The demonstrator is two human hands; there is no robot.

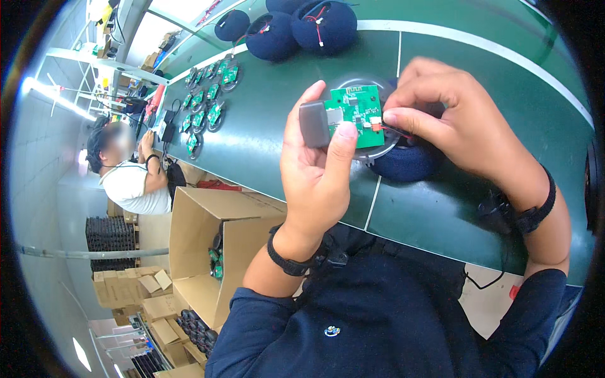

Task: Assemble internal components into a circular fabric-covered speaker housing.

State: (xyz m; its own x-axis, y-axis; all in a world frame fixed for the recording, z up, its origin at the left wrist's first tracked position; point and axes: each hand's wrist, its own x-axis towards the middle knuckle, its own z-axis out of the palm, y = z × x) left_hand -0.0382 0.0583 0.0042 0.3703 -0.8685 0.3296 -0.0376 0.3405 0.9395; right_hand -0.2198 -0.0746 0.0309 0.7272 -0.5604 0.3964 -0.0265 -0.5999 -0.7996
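My left hand [318,189] grips a round translucent plastic base that carries a green circuit board [359,101], its thumb lying on the board's lower edge. A dark grey block [314,124] sticks out at the board's left side, against my left fingers. At the board's right edge, my right hand [463,113] pinches thin red and black wires [397,130] between thumb and forefinger, close to a small white connector [376,120]. Beneath both hands rests a dark blue round fabric-covered shell [408,165], partly hidden by the base and my right hand.
Several dark blue round shells [324,28] with wires stand at the far side of the green table [265,126]. Circuit boards on round bases [214,113] lie in rows farther left. An open cardboard box [252,242] stands left of me; a co-worker [135,179] is at the table's far-left end.
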